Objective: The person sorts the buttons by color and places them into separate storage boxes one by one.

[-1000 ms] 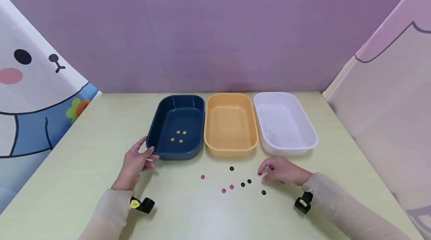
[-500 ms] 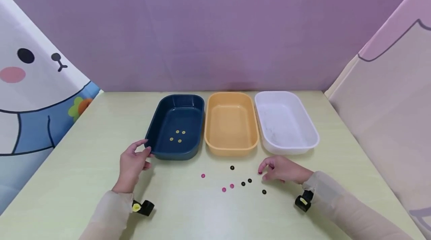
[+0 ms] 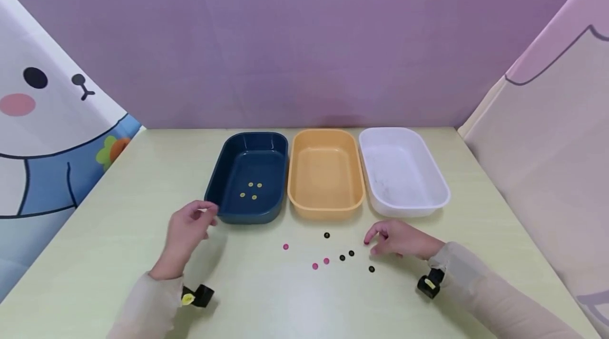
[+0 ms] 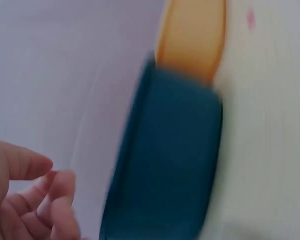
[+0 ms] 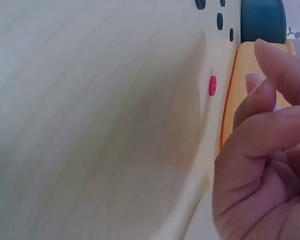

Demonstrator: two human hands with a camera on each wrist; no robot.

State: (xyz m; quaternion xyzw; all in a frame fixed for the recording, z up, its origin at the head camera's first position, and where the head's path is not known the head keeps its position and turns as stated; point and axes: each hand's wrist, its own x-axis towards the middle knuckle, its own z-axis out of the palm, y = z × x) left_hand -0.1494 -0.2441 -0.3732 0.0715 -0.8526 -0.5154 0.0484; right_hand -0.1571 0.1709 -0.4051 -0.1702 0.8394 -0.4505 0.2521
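My left hand (image 3: 187,230) hovers by the near left corner of the dark blue tray (image 3: 247,219). In the left wrist view its fingers (image 4: 64,185) are loosely bent, apart from the tray, with nothing visible between them. Several yellow buttons (image 3: 254,197) lie inside that tray. Over the table in front of the white tray (image 3: 409,212), my right hand (image 3: 402,238) has loosely bent fingers and holds nothing. A pink button (image 5: 212,86) lies on the table just beyond its fingertips. Other pink buttons (image 3: 315,266) and several black buttons (image 3: 342,258) are scattered to its left.
A yellow-orange tray (image 3: 325,213) stands between the blue and white trays, the three in a row. Behind them rises a purple cloth (image 3: 328,53). Printed cloths flank the pale table (image 3: 285,307) left and right.
My left hand has come off the blue tray's corner, where its thumb and finger were at the rim, and its fingers have drawn in. The right hand and the buttons stay put.
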